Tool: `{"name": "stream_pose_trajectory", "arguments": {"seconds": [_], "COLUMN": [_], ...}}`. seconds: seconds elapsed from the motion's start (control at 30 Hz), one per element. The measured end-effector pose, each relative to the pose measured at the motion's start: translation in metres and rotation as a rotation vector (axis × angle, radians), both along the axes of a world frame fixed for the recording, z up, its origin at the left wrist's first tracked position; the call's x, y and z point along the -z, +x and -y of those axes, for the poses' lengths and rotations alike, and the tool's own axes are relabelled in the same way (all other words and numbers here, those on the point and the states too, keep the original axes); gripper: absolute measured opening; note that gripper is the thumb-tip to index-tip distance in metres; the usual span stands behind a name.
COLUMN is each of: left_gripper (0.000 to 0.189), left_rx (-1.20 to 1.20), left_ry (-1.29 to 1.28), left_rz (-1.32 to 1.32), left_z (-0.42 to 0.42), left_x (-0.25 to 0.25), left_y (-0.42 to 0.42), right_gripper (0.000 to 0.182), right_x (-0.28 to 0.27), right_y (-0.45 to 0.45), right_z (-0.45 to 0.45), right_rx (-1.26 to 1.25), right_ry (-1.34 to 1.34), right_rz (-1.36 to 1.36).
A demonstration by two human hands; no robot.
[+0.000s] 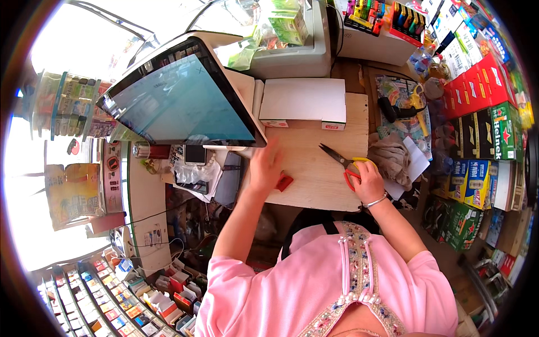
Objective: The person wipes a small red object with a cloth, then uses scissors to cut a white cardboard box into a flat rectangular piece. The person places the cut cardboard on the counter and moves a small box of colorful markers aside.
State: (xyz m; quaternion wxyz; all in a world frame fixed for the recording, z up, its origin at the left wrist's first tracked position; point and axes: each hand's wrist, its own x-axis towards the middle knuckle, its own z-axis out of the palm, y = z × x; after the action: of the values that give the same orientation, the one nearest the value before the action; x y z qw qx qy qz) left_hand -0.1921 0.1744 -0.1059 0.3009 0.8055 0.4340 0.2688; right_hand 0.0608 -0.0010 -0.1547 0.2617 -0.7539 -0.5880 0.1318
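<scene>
A pair of scissors (342, 160) with dark blades and red and yellow handles lies near the right side of the wooden desktop (313, 168). My right hand (367, 183) grips its handles, and the blades point to the far left, slightly apart. My left hand (266, 166) is blurred, over the left part of the desktop below the monitor's corner, with nothing visible in it. Just beside its wrist lies a small red piece (284, 181), possibly card, partly hidden by the hand. A white cardboard box (303, 99) with a cut-out front edge stands at the back of the desktop.
A lit monitor (181, 99) overhangs the desk's left side. Left of the desk are phones (195, 154) and papers. A crumpled cloth (390, 158) and a black-handled tool (391, 110) lie right. Boxed drinks (476, 92) line the right side; lighter trays (406, 23) stand behind.
</scene>
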Motion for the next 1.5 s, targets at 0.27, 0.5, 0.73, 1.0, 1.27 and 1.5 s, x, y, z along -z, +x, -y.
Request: {"name": "stream_pose_trajectory", "arguments": {"seconds": [0.27, 0.5, 0.73, 1.0, 1.27, 1.5], "left_gripper": [0.049, 0.049, 0.056, 0.060, 0.060, 0.065], "left_rx": [-0.137, -0.177, -0.161, -0.069, 0.023, 0.066], "left_ry": [0.062, -0.038, -0.042, 0.195, 0.201, 0.126], "left_rz": [-0.110, -0.101, -0.064, -0.126, -0.315, -0.474], "left_z": [0.084, 0.089, 0.081, 0.032, -0.033, -0.033], "left_x": [0.022, 0.047, 0.050, 0.016, 0.038, 0.026], "left_y": [-0.022, -0.031, -0.031, 0.001, 0.025, 0.033], "right_gripper": [0.032, 0.035, 0.034, 0.034, 0.037, 0.041], "right_x": [-0.032, -0.037, -0.009, -0.012, -0.007, 0.004], "right_y": [-0.002, 0.005, 0.013, 0.021, 0.022, 0.020], "right_z": [-0.030, -0.125, -0.128, -0.132, -0.132, -0.126], "right_rx": [-0.131, -0.140, -0.199, -0.239, -0.274, -0.237], "right_ry": [0.178, 0.318, 0.225, 0.286, 0.345, 0.296], "right_rz": [0.222, 0.493, 0.528, 0.558, 0.543, 0.506]}}
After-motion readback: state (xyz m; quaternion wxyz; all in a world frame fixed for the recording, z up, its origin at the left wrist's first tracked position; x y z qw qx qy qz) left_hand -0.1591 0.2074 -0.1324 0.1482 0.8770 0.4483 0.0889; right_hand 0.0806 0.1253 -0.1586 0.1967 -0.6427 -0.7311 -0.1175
